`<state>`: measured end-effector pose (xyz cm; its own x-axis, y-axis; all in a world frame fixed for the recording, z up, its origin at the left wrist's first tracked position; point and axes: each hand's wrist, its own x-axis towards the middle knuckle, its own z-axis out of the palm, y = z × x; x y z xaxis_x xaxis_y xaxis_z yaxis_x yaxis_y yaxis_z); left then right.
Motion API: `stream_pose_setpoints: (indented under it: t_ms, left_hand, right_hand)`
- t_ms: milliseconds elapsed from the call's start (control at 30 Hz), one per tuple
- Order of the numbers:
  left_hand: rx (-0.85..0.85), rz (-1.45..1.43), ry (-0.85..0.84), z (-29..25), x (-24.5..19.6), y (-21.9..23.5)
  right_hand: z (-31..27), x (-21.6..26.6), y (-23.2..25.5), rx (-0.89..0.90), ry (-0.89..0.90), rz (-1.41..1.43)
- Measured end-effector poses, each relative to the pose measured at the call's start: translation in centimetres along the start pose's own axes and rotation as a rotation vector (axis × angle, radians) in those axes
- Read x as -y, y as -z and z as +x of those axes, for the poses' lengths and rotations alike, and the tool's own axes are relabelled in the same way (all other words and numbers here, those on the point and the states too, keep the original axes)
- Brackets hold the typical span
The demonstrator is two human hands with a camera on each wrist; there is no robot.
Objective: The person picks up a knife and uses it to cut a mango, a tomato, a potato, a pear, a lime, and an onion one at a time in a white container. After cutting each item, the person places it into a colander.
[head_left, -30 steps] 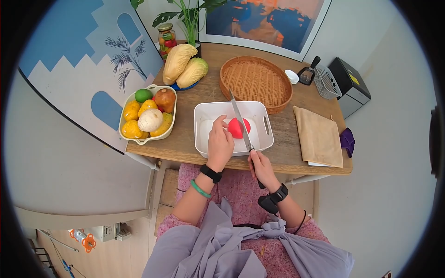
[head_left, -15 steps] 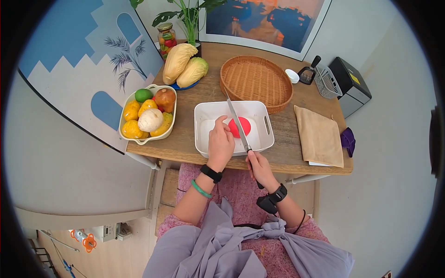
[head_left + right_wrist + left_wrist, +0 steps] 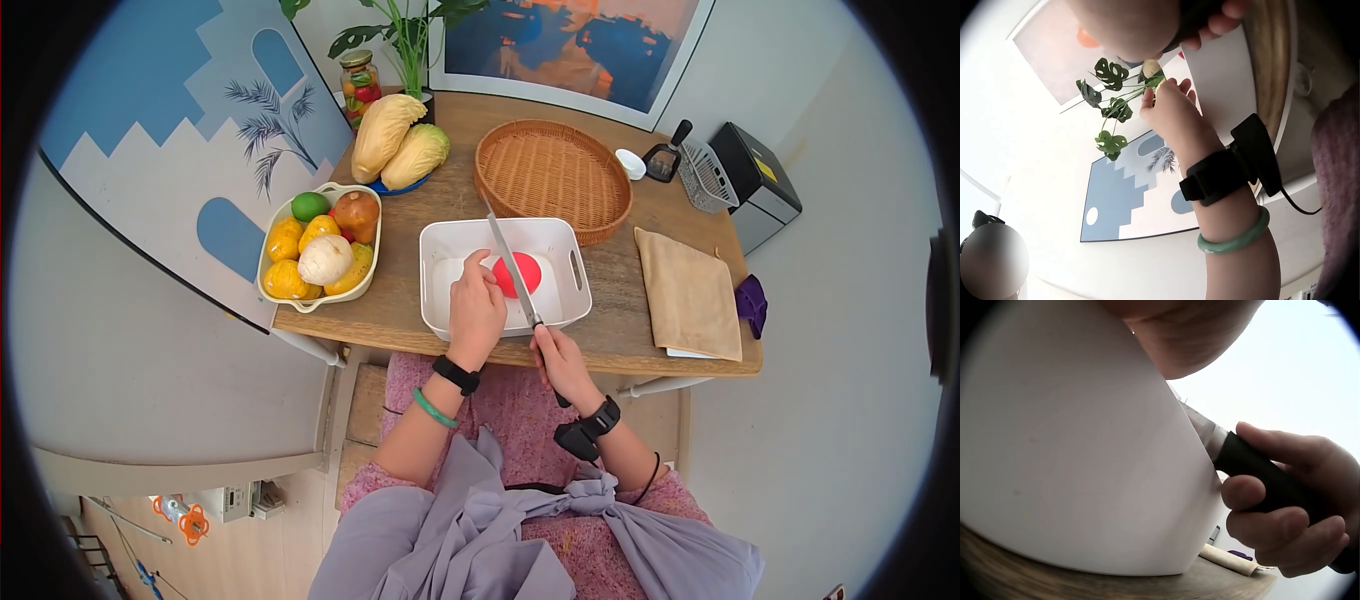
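Note:
A round red item (image 3: 526, 272) lies inside a white plastic bin (image 3: 442, 310) near the table's front edge. My right hand (image 3: 566, 368) grips the black handle of a knife (image 3: 515, 272), its long blade slanting away and left across the red item; whether it cuts in cannot be told. The left hand (image 3: 476, 315) is over the bin's left part, fingers loosely bent beside the red item; contact is unclear. In the left wrist view, right-hand fingers wrap the knife handle (image 3: 1257, 467) beside the bin wall (image 3: 1085, 456). The right wrist view shows the left hand (image 3: 1174, 112) with bent fingers.
A cream basket (image 3: 352, 296) of produce stands left of the bin. Behind are cabbages (image 3: 385, 140), a jar (image 3: 360, 85) and a round wicker tray (image 3: 555, 175). To the right lie a tan cloth (image 3: 690, 298), a purple item (image 3: 750, 306) and a grey basket (image 3: 706, 180).
The knife blade has shifted slightly left over the red item, its tip moving back toward me and then out again. My right hand moved slightly left; the left hand stayed nearly still.

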<state>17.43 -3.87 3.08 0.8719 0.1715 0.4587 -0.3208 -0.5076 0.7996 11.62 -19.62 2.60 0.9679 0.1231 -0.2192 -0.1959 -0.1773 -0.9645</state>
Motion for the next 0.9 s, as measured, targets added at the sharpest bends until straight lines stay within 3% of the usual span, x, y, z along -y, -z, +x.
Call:
stream_pose_setpoints:
  t_ms: [900]
  left_hand:
    - [-0.022,0.047,-0.023,0.09,-0.29,0.01]
  right_hand:
    - [0.12,0.13,0.32,0.016,-0.004,-0.002]
